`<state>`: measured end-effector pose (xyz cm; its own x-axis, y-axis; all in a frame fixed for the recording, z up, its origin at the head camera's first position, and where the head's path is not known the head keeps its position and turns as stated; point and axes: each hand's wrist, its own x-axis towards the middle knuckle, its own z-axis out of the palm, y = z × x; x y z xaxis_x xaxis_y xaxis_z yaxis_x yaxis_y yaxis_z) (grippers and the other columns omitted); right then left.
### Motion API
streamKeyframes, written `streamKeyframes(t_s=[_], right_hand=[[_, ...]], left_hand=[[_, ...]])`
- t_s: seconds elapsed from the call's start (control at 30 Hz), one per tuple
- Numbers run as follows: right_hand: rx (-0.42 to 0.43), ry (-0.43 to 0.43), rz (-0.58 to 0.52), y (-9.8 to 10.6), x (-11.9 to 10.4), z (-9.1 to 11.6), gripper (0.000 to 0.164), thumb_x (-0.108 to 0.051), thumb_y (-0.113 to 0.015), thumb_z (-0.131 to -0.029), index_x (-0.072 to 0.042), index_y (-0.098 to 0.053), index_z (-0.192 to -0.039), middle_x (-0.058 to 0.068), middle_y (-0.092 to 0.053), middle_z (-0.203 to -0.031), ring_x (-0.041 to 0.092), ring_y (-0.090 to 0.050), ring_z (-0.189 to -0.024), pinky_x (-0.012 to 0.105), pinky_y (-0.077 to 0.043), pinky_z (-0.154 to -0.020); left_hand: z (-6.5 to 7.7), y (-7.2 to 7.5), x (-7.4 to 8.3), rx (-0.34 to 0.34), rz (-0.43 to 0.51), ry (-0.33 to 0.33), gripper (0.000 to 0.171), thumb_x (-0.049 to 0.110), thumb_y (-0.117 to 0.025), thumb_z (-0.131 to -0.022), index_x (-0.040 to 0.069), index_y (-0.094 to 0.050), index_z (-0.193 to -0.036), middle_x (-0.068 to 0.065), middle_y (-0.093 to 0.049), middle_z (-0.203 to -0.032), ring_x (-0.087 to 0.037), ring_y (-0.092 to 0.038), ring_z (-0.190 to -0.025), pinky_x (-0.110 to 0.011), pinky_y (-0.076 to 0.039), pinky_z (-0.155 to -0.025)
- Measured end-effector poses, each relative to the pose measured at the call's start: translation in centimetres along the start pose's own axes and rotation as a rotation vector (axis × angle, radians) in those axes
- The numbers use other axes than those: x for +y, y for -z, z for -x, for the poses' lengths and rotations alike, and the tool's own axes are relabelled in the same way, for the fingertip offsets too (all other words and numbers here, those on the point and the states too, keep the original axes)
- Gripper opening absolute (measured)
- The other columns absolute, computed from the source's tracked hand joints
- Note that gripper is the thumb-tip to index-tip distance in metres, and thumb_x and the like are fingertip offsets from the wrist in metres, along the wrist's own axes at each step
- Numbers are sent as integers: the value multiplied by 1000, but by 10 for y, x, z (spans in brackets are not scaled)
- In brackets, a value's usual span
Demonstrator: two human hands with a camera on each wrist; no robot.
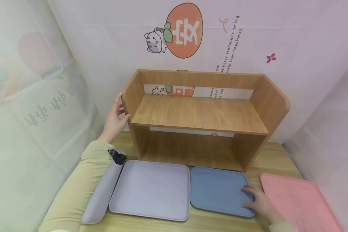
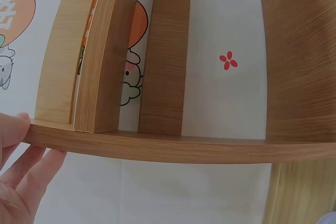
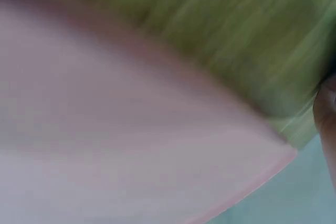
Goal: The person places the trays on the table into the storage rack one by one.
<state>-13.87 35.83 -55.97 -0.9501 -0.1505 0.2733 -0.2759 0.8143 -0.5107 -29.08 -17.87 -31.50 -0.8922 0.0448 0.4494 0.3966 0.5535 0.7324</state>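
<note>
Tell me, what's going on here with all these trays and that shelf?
A person's left-hand grip holds the left side of a two-level wooden shelf, which stands on a wood-grain table. Their right-hand grip is over the right edge of a blue tray; whether it touches is unclear. Two pale purple trays lie left of the blue one, and a pink tray lies to its right.

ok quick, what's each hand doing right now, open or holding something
Left hand: holding the wooden shelf by its side edge.
Right hand: open over the blue tray, contact unclear.
</note>
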Motion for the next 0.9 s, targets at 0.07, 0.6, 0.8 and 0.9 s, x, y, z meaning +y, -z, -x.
streamKeyframes(t_s=[0.07, 0.6, 0.8, 0.9], right_hand=[[2, 24, -40, 1, 4, 1, 55, -11, -85, -53, -2, -68, -104, 24, -60, -116, 10, -50, -116, 0, -25, -96], [-170, -337, -281, 30, -3, -1, 57, -2, -73, -75, 11, -51, -126, 39, -43, -131, 45, -61, -102, 28, -56, -73], [-233, -391, -315, 41, -8, -2, 58, -6, -73, -77, 11, -50, -128, 35, -51, -127, 6, -59, -100, 19, -51, -81], [-254, -389, -359, 45, -9, 0, 59, -6, -72, -77, 12, -49, -128, 37, -48, -130, 1, -55, -103, 15, -49, -82]], left_hand=[[0, 0, -1, 2, 1, 4, 87, -3, -57, -89, 35, -10, -151, -26, -40, -142, -44, -52, -119, -55, -49, -88], [0, 0, -1, -3, -8, -12, 88, -3, -57, -90, 36, -8, -151, -26, -39, -143, -44, -51, -120, -55, -50, -88], [0, -1, -3, 3, 1, -23, 88, -4, -57, -89, 35, -9, -152, -27, -40, -142, -44, -51, -119, -55, -50, -87], [1, -1, -3, -4, -3, -23, 88, -3, -57, -89, 36, -9, -151, -26, -40, -142, -44, -52, -119, -55, -50, -87]])
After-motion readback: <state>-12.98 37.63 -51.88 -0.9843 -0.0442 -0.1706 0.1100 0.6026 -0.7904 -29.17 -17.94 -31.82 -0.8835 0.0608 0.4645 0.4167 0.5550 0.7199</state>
